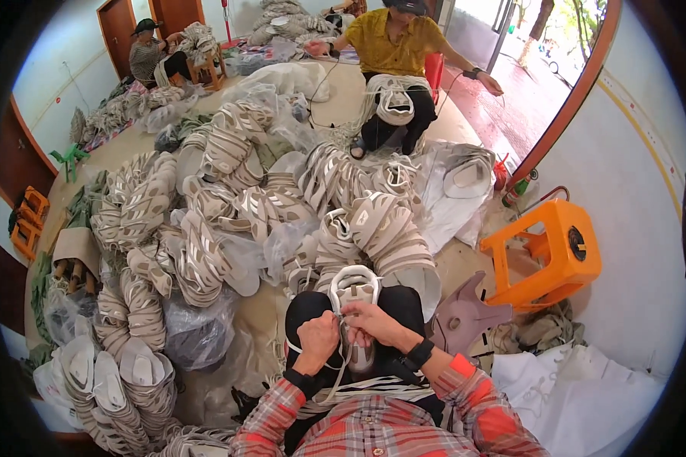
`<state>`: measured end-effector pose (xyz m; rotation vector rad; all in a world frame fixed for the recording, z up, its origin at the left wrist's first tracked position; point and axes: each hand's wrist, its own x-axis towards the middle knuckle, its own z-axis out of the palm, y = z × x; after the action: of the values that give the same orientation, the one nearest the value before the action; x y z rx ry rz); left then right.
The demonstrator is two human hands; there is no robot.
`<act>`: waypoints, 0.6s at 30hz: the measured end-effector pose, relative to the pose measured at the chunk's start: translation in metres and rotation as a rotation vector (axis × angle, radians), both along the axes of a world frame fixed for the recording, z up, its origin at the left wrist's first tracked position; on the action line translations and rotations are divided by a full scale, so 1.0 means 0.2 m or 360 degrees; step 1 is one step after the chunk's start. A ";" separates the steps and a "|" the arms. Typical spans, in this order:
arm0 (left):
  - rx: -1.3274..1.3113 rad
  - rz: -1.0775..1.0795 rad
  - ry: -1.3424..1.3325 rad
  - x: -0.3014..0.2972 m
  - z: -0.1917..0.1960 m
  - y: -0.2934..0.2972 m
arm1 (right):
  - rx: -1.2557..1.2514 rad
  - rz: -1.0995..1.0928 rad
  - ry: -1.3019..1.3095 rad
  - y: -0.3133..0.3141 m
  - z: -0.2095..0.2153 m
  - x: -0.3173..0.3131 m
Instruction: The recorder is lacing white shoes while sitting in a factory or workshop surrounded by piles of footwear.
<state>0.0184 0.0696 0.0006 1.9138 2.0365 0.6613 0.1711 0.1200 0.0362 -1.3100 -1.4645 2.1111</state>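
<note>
A beige and white sneaker (355,283) rests between my knees, its opening away from me and its toe toward my body. Pale shoelaces (343,352) trail from it across my lap. My left hand (318,337) is closed at the left side of the sneaker, its fingers drawn in round a lace. Over the lacing area, my right hand (375,323) pinches a lace between thumb and fingers. Both hands hide much of the tongue and eyelets. More loose white laces (385,387) lie across my lap.
Stacked shoe uppers (389,232) cover the floor ahead and leftward, among clear plastic bags (198,327). An orange stool (545,251) and a mauve plastic seat (469,314) stand at my right. Opposite sits a person in a yellow shirt (389,42); another person (149,53) sits far left.
</note>
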 end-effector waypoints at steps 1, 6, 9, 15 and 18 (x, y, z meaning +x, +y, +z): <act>-0.0027 -0.0005 0.0032 0.01 0.01 0.00 | -0.0191 -0.0058 0.0182 0.01 -0.02 0.01; -0.0317 -0.0020 0.0017 0.05 0.08 -0.02 | -0.0097 0.0006 0.0011 0.06 -0.02 -0.01; -0.0335 0.0054 0.0059 0.05 0.06 -0.02 | 0.0738 0.0663 -0.0577 0.10 -0.07 -0.06; -0.0214 0.0164 0.0119 0.09 0.04 0.00 | 0.0688 0.0703 -0.0531 0.14 -0.03 -0.09; -0.0147 0.0189 0.0101 0.12 0.02 -0.01 | 0.1427 0.0541 -0.0573 0.12 -0.15 -0.07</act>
<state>0.0415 0.0675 0.0053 1.7957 2.1933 0.5291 0.1561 0.1431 0.0064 -1.1250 -2.4996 1.0638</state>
